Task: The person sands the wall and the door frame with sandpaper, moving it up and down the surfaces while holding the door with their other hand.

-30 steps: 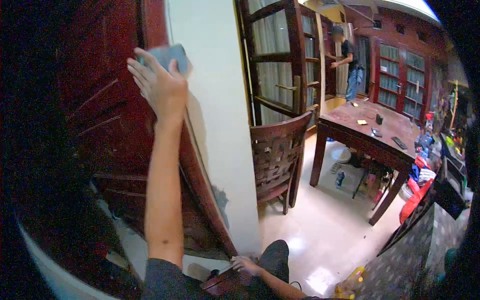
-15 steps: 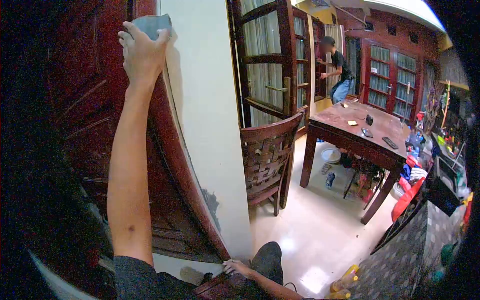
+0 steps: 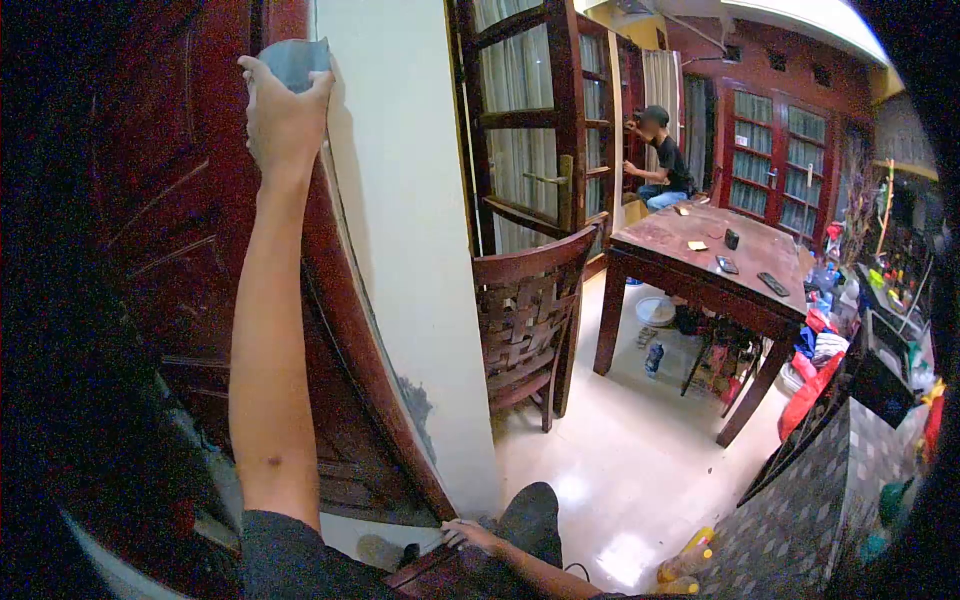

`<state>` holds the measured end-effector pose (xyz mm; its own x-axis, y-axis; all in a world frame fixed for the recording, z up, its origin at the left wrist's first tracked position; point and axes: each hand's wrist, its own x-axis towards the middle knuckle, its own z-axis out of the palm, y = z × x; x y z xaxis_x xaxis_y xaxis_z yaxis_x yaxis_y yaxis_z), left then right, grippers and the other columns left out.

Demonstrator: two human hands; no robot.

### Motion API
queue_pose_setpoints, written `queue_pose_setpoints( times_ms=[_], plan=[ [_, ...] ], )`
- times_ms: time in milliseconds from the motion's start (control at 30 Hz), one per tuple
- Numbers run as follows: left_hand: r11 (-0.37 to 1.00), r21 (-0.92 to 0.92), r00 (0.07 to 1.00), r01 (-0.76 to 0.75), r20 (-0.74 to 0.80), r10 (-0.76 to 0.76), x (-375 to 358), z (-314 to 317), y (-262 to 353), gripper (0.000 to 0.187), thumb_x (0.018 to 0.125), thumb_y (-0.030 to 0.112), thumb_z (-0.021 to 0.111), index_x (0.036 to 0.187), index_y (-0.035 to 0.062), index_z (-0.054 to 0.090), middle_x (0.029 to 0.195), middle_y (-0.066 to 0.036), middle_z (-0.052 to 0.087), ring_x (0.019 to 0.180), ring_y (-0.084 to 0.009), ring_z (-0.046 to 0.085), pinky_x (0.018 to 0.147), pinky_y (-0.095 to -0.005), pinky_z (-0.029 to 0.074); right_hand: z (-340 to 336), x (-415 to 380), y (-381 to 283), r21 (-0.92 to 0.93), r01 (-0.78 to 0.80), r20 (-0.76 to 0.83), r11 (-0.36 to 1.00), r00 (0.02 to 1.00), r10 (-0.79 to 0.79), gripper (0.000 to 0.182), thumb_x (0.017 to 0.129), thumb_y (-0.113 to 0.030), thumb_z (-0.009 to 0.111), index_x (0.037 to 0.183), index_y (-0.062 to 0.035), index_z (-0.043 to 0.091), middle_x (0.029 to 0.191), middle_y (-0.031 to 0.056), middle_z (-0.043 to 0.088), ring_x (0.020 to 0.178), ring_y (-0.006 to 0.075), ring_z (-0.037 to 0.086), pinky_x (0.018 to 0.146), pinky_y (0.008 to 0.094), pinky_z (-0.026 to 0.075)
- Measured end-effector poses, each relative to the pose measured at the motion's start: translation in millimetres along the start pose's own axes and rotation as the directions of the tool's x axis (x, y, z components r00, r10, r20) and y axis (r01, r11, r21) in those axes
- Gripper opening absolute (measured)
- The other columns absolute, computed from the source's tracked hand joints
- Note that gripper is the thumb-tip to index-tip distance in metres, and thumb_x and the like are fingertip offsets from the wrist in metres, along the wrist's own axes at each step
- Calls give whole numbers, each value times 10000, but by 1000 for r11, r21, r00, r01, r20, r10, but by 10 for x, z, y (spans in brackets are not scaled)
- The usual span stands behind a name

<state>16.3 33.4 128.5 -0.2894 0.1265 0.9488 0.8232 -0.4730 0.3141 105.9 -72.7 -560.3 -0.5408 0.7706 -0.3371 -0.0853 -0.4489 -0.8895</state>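
My left hand (image 3: 285, 125) is raised high at the upper left, its fingers and thumb closed around a bent grey sheet of sandpaper (image 3: 293, 64). It holds the sheet at the dark red wooden door frame (image 3: 345, 265), beside the white wall (image 3: 400, 200). Part of the sandpaper is hidden behind the fingers. Low in the view, my right hand (image 3: 472, 537) lies with its fingers extended over the end of a dark red wooden piece (image 3: 440, 568), near my knee. Nothing shows in that hand.
A carved door (image 3: 180, 270) stands at left. Grey patchy damage (image 3: 413, 400) marks the lower wall. A woven-back chair (image 3: 530, 320) and a wooden table (image 3: 650, 240) with small items stand to the right. Another person (image 3: 665, 165) sits low by the far door. Yellow-capped bottles (image 3: 690, 560) stand below right.
My left hand, with the sandpaper, sits slightly lower in the view along the frame. The other person has gone from upright to a low seated posture. My right hand stays on the wood.
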Motion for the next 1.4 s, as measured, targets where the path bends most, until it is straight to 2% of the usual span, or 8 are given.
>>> queue_pose_setpoints(
  times_ms=[233,767,867,967,1067,1233,1300,1400],
  plan=[
    [992,29,984,-120,-127,122,-272,20,-48,819,813,332,565,1406,-77,174,1391,-271,354,1192,-411,469,960,-469,422,37,-66,-94,0,-32,-12,1000,999,32,463,897,-497,515,1092,-83,584,923,37,636,802,133,598,687,267,463],
    [991,2,983,-132,-128,131,-928,-86,-118,772,810,210,594,1425,-24,191,1400,-257,347,1232,-392,428,1001,-436,388,-7,-42,-76,-40,-45,57,998,997,47,444,914,-481,485,1129,-102,571,961,40,630,838,139,601,727,289,467],
    [997,-63,997,-46,-71,42,-988,-114,-135,778,796,193,599,1427,-18,195,1402,-257,343,1260,-380,401,1026,-464,357,55,-111,-76,-18,-45,-58,999,997,44,424,916,-472,490,1120,-110,574,958,42,628,843,139,603,716,292,468],
    [990,55,983,-133,-120,139,-897,-119,-133,801,759,189,628,1415,16,202,1413,-285,288,1346,-397,257,1072,-581,209,-125,87,138,63,-29,78,998,997,24,432,910,-475,503,1133,-112,570,962,41,627,842,144,608,718,295,469],
    [973,98,951,-209,-210,225,-820,-130,-192,816,723,219,679,1391,68,236,1387,-282,331,1339,-421,259,1048,-642,171,-141,59,89,61,-57,94,996,994,51,461,908,-481,504,1150,-93,562,966,54,638,849,151,611,719,303,476],
    [959,132,959,-251,-99,265,-699,-154,-299,872,703,245,682,1416,97,202,1403,-315,277,1326,-462,251,1065,-546,257,-84,-29,13,52,-23,78,998,997,19,511,900,-503,505,1149,-59,553,966,75,644,853,156,613,724,299,474],
    [978,-51,979,-201,32,203,-668,-170,-322,908,698,254,681,1439,134,169,1405,-320,268,1323,-467,250,1062,-506,291,-60,-66,0,62,-16,67,998,998,12,516,902,-504,503,1153,-56,548,967,76,644,855,158,612,734,299,474],
    [960,-116,967,-255,-10,255,-637,-118,-328,936,691,258,679,1455,178,144,1412,-310,263,1325,-463,250,1060,-511,293,-46,-76,-65,30,-19,48,999,999,18,519,907,-501,495,1163,-52,539,973,79,643,860,159,612,751,300,476]
  ],
)
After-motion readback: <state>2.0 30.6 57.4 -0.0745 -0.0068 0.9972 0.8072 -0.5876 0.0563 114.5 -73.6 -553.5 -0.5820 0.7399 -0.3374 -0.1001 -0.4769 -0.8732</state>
